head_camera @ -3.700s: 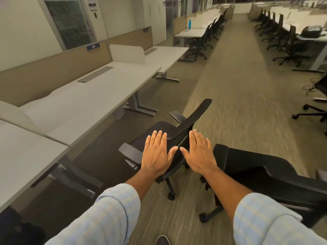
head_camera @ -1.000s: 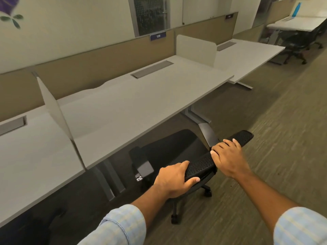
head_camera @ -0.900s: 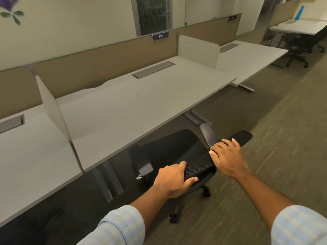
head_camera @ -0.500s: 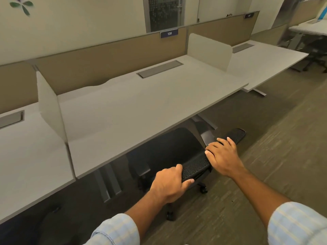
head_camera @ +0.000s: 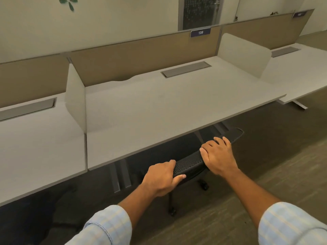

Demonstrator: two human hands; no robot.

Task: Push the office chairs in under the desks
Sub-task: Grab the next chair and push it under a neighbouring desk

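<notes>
Hiding mostly under the desk (head_camera: 159, 106), the chair (head_camera: 189, 163) is showing just its top edge and wheels. My left hand (head_camera: 161, 179) and right hand (head_camera: 220, 159) are gripping that edge.

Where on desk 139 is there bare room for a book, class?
Free: desk top between left divider and right divider, this side of the grey hatch. Crowded: its front edge, where left hand and right hand grip the chair back.

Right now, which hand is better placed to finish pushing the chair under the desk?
Probably the right hand: it grips the chair back nearer its middle. The left hand holds one end, so pushing there may swivel it.
</notes>
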